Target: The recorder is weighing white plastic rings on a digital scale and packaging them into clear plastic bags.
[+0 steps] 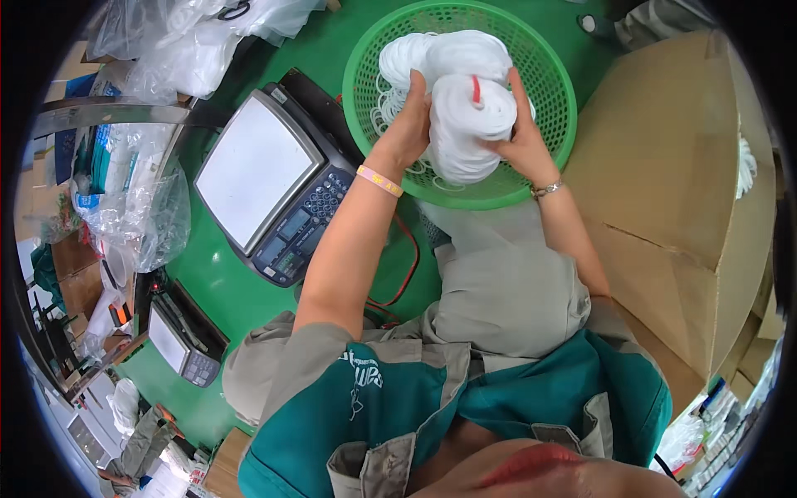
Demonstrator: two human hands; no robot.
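In the upper middle of the frame, a white coiled bundle (466,145) with a red tie (476,89) showed inside the outline of a green basket (569,124), beside other white coils (448,53). The left hand (405,131) and right hand (526,148) shared the grip, closed on the bundle from either side. The step in hand looked like handling it at the basket; whether it was raised could not be told. The next move seemed to call for even two-sided support, so the loops stayed together.
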